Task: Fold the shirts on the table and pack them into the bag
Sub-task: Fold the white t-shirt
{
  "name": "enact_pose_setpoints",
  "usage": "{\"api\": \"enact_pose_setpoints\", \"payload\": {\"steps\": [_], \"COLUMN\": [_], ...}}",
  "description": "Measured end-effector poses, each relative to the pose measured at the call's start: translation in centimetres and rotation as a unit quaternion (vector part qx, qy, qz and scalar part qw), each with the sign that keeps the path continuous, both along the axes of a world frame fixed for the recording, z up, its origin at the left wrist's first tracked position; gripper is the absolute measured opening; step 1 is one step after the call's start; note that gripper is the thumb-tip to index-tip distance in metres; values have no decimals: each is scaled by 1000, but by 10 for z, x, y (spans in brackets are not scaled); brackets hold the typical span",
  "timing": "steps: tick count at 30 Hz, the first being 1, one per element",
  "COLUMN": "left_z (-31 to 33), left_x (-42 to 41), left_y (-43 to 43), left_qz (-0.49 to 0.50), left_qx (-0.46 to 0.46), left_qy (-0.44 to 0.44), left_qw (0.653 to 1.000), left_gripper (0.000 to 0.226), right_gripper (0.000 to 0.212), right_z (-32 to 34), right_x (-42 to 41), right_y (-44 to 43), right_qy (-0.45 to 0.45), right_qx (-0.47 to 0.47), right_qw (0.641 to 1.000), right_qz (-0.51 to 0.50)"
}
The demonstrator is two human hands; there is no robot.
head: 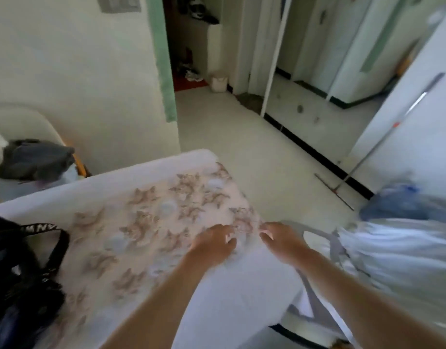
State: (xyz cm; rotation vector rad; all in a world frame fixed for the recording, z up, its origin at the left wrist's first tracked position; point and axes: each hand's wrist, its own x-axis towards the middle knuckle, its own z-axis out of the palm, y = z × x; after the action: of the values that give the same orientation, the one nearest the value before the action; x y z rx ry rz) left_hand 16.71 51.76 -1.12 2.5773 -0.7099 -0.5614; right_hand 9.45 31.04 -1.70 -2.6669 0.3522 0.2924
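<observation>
1. Hands: left hand (213,244) and right hand (280,239) side by side, fingers bent, tips on white shirt (242,298); blur hides whether they pinch it.
2. Shirt drapes over right edge of table (141,222).
3. Black bag (20,285) sits at table's left.

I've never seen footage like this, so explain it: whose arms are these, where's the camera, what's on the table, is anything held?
No machine here: a person wears one camera on the head, looking down at their bare arms. The left hand and right hand rest on a pale printed cloth, probably a shirt, spread on the table. Blur hides whether they pinch it. A black bag sits at left, a pile of pale blue clothes at right.
</observation>
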Motion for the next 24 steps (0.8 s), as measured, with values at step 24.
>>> {"api": "enact_pose_setpoints", "payload": {"steps": [24], "left_z": [-42], "left_x": [-249], "left_y": [-463], "left_qz": [-508], "left_qx": [37], "left_qy": [101], "left_qw": [855], "left_gripper": [43], "right_gripper": [37], "right_z": [-44], "right_x": [-380], "right_y": [-330], "right_qy": [18], "right_qx": [-123], "right_qw": [934], "right_qz": [-336]}}
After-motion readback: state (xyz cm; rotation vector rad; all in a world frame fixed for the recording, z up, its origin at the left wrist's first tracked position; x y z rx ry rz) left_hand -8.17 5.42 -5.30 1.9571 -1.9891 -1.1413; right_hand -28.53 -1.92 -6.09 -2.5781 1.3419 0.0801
